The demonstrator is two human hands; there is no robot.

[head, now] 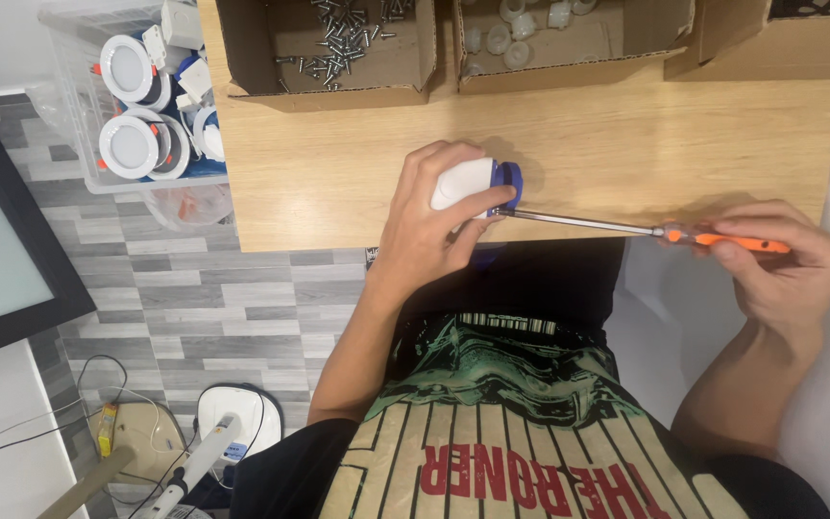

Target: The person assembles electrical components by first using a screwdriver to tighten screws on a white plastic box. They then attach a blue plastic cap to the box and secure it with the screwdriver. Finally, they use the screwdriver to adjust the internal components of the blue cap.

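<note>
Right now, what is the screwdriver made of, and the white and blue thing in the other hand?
The screwdriver has a thin shiny grey shaft, likely metal, and a smooth orange handle, probably plastic. The white and blue part in the left hand looks like smooth, slightly glossy plastic. The right hand grips the handle.

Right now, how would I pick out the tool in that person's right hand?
Start at the wooden table and find the right hand at its near edge. It grips a screwdriver whose thin steel shaft reaches to the white-and-blue part in the left hand. Its bright orange handle sets it apart.
</note>
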